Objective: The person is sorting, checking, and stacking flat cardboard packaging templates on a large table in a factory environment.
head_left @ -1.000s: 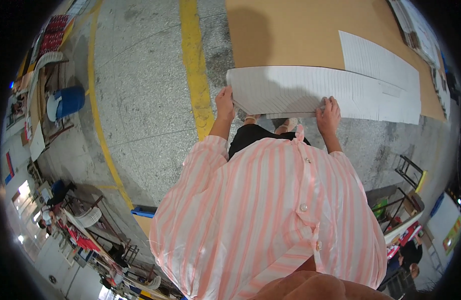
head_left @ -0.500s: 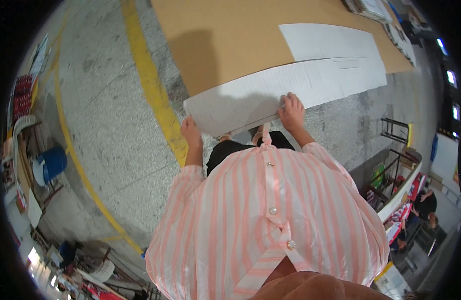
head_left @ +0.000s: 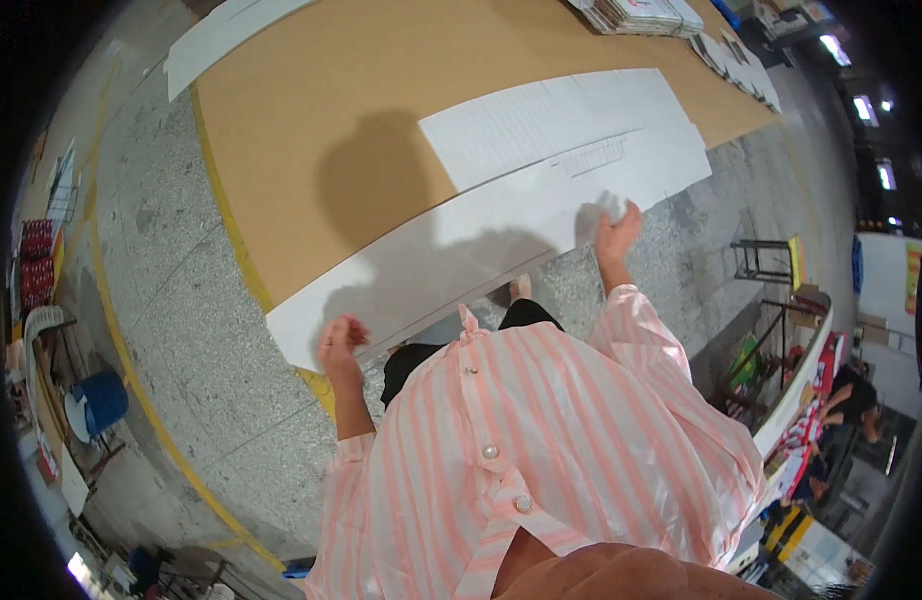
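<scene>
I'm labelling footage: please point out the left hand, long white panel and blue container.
Left hand (head_left: 339,344): head view, middle of the hand
Long white panel (head_left: 459,240): head view, upper face
Blue container (head_left: 106,398): head view, its side

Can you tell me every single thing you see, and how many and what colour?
Large flat brown board: one, brown, top middle
Long flat white strip: one, white, along the board's near edge
Shorter ribbed white sheet: one, white, beyond the strip
Flat white piece: one, white, top left
Stacks of flat sheets: at least two, mostly white, top right
Yellow floor lines: at least two, yellow, left
Round blue tub: one, blue, far left
Other person: at least one, dark clothes, far right
Faraway clutter: too small to count
Striped shirt: one, pink and white, bottom middle
Hands: two, bare; left and right near the strip
</scene>
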`<act>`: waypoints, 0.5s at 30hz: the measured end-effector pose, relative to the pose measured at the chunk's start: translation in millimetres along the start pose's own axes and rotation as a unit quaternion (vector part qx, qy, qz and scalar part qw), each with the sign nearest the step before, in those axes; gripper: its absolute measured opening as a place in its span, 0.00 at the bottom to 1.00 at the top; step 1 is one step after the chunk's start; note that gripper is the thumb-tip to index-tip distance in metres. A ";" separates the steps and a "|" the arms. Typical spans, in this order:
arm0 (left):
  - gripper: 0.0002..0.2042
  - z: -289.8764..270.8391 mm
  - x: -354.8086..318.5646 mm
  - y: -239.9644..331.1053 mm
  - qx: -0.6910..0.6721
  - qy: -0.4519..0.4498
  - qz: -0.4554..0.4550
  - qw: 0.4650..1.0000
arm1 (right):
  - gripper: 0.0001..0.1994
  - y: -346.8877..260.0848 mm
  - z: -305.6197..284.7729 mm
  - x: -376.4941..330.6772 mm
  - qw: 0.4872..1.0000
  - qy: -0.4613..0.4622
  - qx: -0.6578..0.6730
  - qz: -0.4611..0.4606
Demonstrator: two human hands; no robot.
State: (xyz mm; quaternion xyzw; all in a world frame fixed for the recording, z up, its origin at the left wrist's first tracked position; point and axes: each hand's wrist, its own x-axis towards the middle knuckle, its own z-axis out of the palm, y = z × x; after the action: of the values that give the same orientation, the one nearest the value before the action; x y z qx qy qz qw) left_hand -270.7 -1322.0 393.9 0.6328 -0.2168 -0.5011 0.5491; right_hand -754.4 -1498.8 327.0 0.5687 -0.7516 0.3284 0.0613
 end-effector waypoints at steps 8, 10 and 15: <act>0.17 108.4 -47.4 -125.1 -0.295 0.049 -0.311 0.902 | 0.32 168.2 10.0 100.6 0.848 0.052 0.198 0.488; 0.16 130.9 -48.3 -134.8 -0.425 0.112 -0.216 0.872 | 0.27 175.0 11.0 117.0 0.649 -0.032 0.422 0.632; 0.15 188.9 -31.0 -126.5 -0.479 0.206 -0.191 0.832 | 0.19 228.4 40.3 136.0 0.564 -0.134 0.570 0.582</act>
State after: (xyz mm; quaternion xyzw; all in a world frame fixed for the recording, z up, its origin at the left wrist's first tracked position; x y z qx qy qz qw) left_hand -482.8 -1348.2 310.7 0.4078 0.2938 -0.4956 0.7084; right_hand -994.5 -1600.9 262.3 -0.0372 -0.5760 0.5731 -0.5817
